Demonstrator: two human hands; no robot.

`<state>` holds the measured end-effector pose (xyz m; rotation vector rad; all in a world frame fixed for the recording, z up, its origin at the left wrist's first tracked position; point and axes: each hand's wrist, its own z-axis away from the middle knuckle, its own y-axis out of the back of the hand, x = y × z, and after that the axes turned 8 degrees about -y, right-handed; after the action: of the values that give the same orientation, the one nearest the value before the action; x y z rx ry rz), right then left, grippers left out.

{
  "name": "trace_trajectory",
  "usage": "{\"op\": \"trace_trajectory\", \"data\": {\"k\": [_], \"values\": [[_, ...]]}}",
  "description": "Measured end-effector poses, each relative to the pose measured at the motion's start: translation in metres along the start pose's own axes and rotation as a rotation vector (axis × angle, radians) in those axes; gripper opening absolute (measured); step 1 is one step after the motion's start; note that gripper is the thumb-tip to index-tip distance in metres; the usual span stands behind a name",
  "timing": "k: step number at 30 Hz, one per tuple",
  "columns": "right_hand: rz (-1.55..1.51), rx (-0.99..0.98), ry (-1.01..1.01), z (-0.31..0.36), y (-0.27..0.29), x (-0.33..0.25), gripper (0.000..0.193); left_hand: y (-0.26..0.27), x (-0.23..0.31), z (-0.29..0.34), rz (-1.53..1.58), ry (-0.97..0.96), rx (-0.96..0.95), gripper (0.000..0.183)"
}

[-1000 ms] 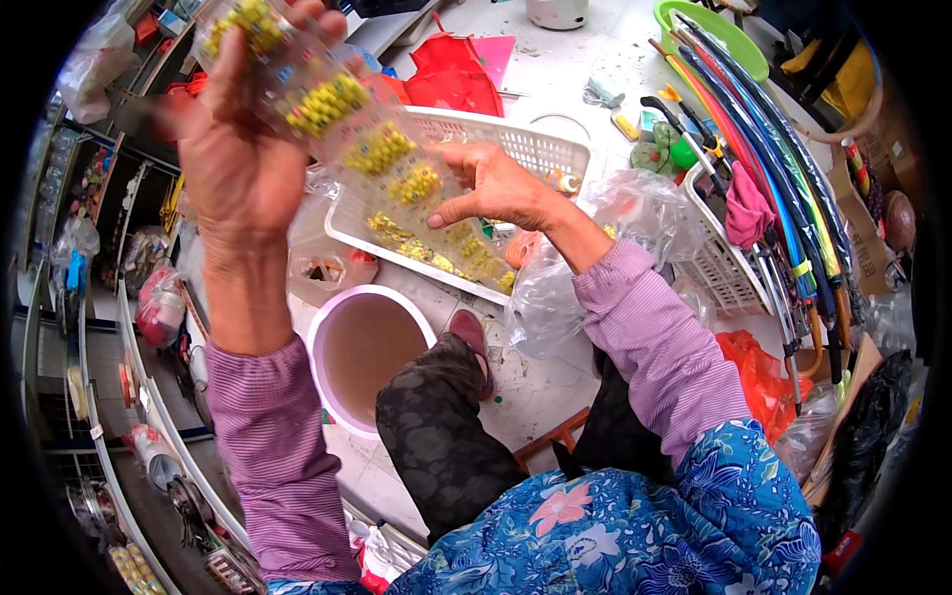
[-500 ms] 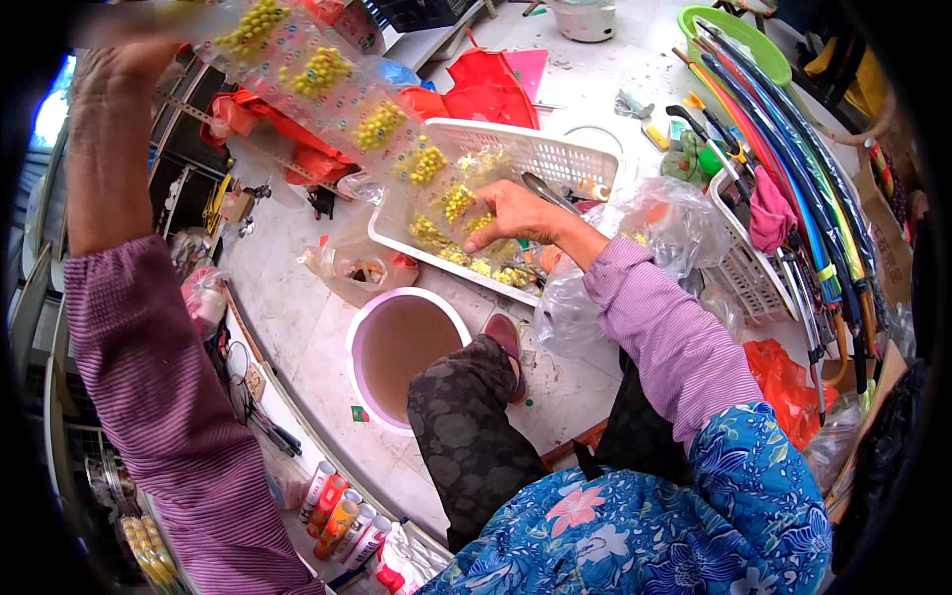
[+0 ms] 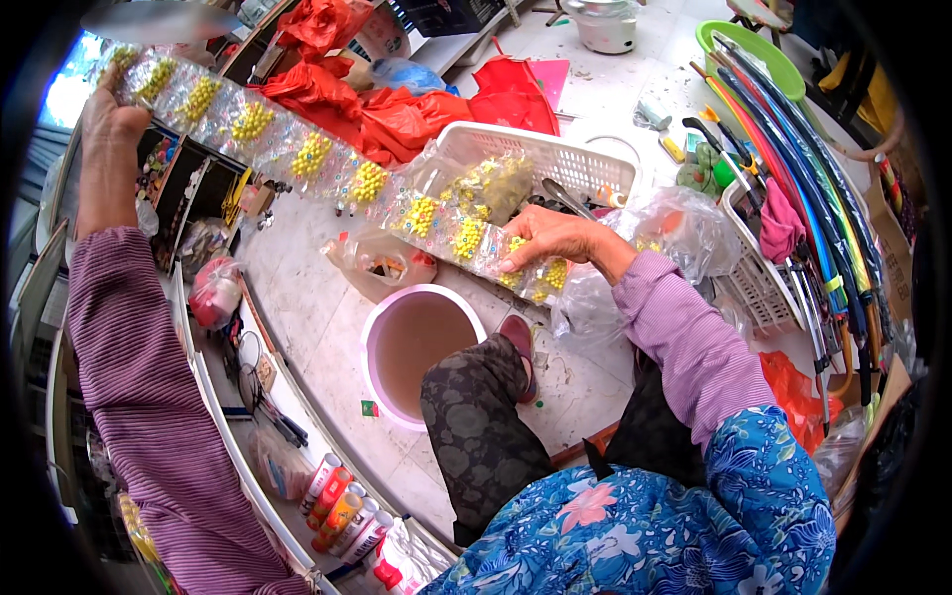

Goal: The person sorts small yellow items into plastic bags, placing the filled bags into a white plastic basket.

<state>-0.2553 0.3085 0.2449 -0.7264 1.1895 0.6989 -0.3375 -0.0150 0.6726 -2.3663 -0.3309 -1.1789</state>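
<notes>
Between my hands stretches a long strip of clear plastic packets [image 3: 309, 157], each with a cluster of small yellow beads inside. My left hand [image 3: 109, 124], raised at the upper left, grips one end. Lower down, over the near edge of a white plastic basket [image 3: 565, 159], my right hand [image 3: 555, 238] pinches the strip close to its other end. Inside the basket lie more yellow packets [image 3: 496, 183] and a metal spoon [image 3: 568, 198]. The strip slants down from left to right and hides part of the basket's left side.
A white tub of brown water [image 3: 421, 342] stands by my foot, beside a clear plastic bag [image 3: 377, 263]. Umbrellas [image 3: 793, 178] lean across another basket [image 3: 764, 288] at right. Red plastic bags [image 3: 397, 119] lie behind; shelving with several tubes [image 3: 337, 511] runs along the left.
The strip is now drawn out longer and straighter, with more packets between my hands. My left hand has come lower in view, and my right hand has shifted slightly right and down.
</notes>
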Motion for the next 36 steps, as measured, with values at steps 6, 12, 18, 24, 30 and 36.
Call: {"op": "trace_trajectory", "data": {"k": [6, 12, 18, 24, 30, 36], "values": [[-0.130, -0.103, -0.065, 0.026, 0.015, 0.002, 0.043, 0.033, -0.051, 0.036, -0.013, 0.071, 0.097, 0.026], [-0.269, -0.009, -0.032, 0.048, 0.002, -0.019, 0.075, 0.071, -0.095, 0.052, 0.127, 0.150, -0.088, 0.028], [-0.463, 0.100, -0.032, 0.041, -0.004, -0.027, 0.071, 0.052, -0.138, 0.128, 0.175, 0.254, -0.426, 0.027], [-0.663, 0.130, 0.039, 0.024, -0.008, -0.012, 0.069, 0.015, -0.179, 0.231, 0.087, 0.328, -0.596, 0.031], [-0.778, -0.009, 0.000, 0.026, -0.008, -0.019, 0.046, 0.012, -0.208, 0.286, -0.103, 0.332, -0.701, 0.029], [-0.973, 0.023, 0.054, 0.027, -0.014, -0.025, 0.035, 0.011, -0.199, 0.325, -0.177, 0.381, -0.884, 0.026]]}}
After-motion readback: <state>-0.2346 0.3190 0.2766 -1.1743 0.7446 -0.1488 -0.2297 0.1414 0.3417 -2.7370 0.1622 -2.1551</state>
